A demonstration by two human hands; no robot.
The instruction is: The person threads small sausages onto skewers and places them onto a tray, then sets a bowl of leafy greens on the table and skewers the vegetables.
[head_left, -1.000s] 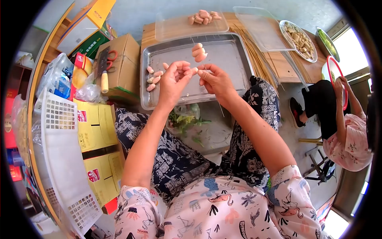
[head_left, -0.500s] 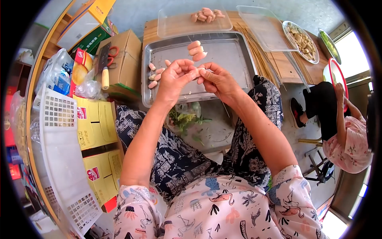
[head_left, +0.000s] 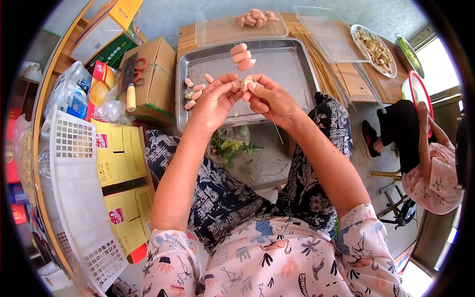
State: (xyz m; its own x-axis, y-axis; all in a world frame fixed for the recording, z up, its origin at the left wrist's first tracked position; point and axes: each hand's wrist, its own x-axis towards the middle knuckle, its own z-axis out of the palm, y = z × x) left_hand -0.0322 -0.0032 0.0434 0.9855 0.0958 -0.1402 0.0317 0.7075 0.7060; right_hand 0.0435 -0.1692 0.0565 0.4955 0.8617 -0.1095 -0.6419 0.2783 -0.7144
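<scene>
Over the metal tray, my right hand (head_left: 275,101) is closed around a thin skewer (head_left: 275,123), whose lower end slants down toward my knee. Several pink mini sausages (head_left: 243,56) are threaded near its upper end, above my fingers. My left hand (head_left: 213,105) is pinched at the fingertips against a small pinkish-tan piece (head_left: 244,86), beside the skewer and touching my right fingers. Whether that piece is on the skewer I cannot tell. Several loose mini sausages (head_left: 196,92) lie in the tray (head_left: 292,64) left of my left hand.
Behind the tray, a clear plastic box (head_left: 208,34) holds more sausages. Bundled bamboo sticks (head_left: 321,64), a clear lid (head_left: 326,34) and a plate (head_left: 394,74) of chopped food are to the right. Another person (head_left: 430,178) sits at far right; cardboard boxes (head_left: 153,74) stand left.
The skewer with its sausages has shifted slightly left and down, and more of its shaft shows. My fingertips have parted a little, revealing the small piece between them.
</scene>
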